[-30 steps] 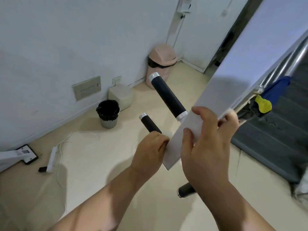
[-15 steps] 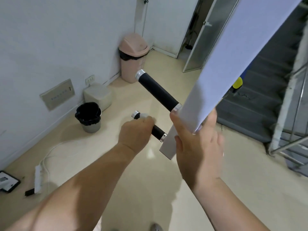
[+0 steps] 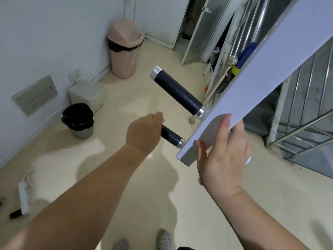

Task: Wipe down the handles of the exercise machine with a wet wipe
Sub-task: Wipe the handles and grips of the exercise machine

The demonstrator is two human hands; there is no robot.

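Note:
A white machine bar (image 3: 261, 69) slants down from the upper right. Two black handles with silver end caps stick out of it to the left. The upper handle (image 3: 177, 91) is bare. My left hand (image 3: 144, 130) is closed around the outer end of the lower handle (image 3: 170, 136), whose inner part still shows. The wet wipe is hidden under that hand. My right hand (image 3: 223, 156) grips the bar's lower end, thumb on the front face and fingers behind it.
A pink swing-lid bin (image 3: 125, 47) stands in the far corner. A black-lined bucket (image 3: 79, 121) and a white box (image 3: 86, 94) sit by the left wall. A power strip (image 3: 24, 197) lies on the floor. A steel stair railing (image 3: 297, 134) is at the right. My shoes (image 3: 162, 239) are below.
My left hand has slid outward along the lower handle, from beside the bar to its far end. My right hand has shifted lower on the bar's end. The view has swung right.

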